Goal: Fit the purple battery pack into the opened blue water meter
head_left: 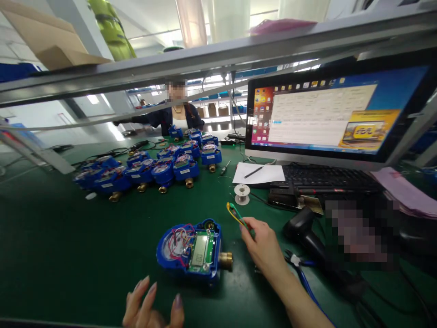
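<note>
Both of the person's hands are bare: no gloves, no rings, no watch or bracelet in sight. The left hand (153,305) shows only in part at the bottom edge of the view, cut off at the palm. Its fingers (177,304) are slender, with long, neatly shaped nails painted a pale mauve-pink with a slight gloss. The right hand (264,248) comes with a long stretch of forearm running to the lower right edge. That forearm is uncovered all the way; no sleeve or cuff appears on it. The right hand's nails are turned away and cannot be made out.
</note>
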`<state>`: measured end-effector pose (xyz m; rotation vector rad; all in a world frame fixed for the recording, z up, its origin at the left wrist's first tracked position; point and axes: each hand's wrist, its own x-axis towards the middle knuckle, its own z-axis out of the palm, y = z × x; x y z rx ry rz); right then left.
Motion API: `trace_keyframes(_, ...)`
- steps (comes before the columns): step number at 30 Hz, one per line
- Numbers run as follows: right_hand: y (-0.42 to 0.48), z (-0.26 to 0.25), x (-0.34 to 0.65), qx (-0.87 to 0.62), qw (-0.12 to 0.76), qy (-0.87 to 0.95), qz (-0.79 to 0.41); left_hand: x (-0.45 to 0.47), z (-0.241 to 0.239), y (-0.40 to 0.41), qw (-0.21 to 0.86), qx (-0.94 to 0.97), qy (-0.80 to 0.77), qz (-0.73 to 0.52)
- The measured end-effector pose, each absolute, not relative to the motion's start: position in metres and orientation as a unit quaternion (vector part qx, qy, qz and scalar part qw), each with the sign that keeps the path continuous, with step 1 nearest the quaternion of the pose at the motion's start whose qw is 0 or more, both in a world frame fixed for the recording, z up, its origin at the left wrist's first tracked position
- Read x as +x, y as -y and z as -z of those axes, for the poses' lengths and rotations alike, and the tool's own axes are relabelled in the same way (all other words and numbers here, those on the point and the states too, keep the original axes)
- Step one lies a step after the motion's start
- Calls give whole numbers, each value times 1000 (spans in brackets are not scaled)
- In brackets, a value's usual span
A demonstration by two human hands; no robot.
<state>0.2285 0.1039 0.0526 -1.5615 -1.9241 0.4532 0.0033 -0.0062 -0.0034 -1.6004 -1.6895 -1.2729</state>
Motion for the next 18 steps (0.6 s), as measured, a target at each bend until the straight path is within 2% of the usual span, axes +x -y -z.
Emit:
trace_keyframes(3,-83,-50,257,-491,427,722,-233,23,-39,-3,285,-618,531,505)
trace_keyframes(5,-70,-45,272,-432,461,729,-261,42,-64,-15,270,-652,501,501)
trace_keyframes(10,-51,-30,292,-315,470,767,-302,75,-92,-52,218,-751,498,375)
trace_keyframes(13,-44,-26,297,-246,471,783,-323,81,-92,-57,173,-765,498,369)
trace_keyframes(18,-37,-19,302,-186,495,774,-347,87,-94,-42,171,-784,459,381)
